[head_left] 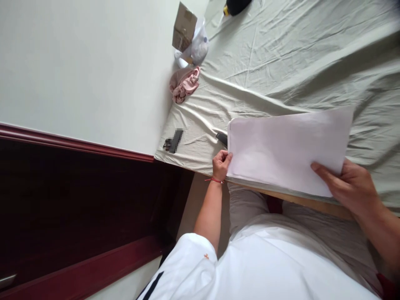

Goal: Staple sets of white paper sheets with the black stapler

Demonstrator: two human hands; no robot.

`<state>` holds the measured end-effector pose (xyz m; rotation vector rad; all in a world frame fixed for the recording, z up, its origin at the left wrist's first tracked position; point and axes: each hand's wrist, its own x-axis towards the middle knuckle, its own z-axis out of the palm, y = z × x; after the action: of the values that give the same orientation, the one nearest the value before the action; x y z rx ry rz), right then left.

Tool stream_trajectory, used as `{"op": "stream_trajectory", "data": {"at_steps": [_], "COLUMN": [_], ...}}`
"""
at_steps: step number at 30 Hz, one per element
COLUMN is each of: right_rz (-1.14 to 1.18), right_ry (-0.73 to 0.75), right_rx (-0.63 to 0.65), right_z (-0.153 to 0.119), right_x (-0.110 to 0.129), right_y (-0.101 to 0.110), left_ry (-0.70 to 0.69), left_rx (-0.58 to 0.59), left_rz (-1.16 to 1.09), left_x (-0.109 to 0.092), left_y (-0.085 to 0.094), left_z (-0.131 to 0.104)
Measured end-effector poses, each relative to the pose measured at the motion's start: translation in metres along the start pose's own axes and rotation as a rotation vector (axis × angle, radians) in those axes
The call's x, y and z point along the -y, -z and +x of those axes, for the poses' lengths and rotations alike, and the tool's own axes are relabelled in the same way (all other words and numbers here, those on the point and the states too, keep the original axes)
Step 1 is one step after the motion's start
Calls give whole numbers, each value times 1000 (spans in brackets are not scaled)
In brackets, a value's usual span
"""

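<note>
A stack of white paper (281, 146) is held at the near edge of the cloth-covered surface. At its left edge, my left hand (221, 164) pinches the sheets between thumb and fingers. My right hand (353, 183) grips the near right corner, with the thumb on top and the other fingers hidden beneath. Partly covered by the paper's left edge is a small dark object (221, 138) whose kind I cannot make out.
Wrinkled pale green cloth (265, 83) covers the surface. Along the left side lie a blurred dark item (176, 141), bunched pink fabric (185, 85), a white plastic bag (200, 43) and a cardboard box (184, 27). A black and yellow object (236, 6) is at the top. A dark red door (78, 187) stands left.
</note>
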<state>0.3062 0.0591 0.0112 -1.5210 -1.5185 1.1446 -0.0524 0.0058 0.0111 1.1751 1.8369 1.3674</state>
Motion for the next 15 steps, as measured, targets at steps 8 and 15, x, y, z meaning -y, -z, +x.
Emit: {"op": "stream_trajectory", "data": {"at_steps": [8,15], "right_rz": [-28,-16], "right_ry": [-27,-26], "right_rx": [-81,-75], "right_z": [2,2], "right_x": [4,-2], "right_y": [2,1], "left_ry": [-16,-43], "left_rx": [87,1], "left_rz": [-33,47], "left_x": [-4,-6], "left_y": [0,0], "left_z": [-3,-2]}}
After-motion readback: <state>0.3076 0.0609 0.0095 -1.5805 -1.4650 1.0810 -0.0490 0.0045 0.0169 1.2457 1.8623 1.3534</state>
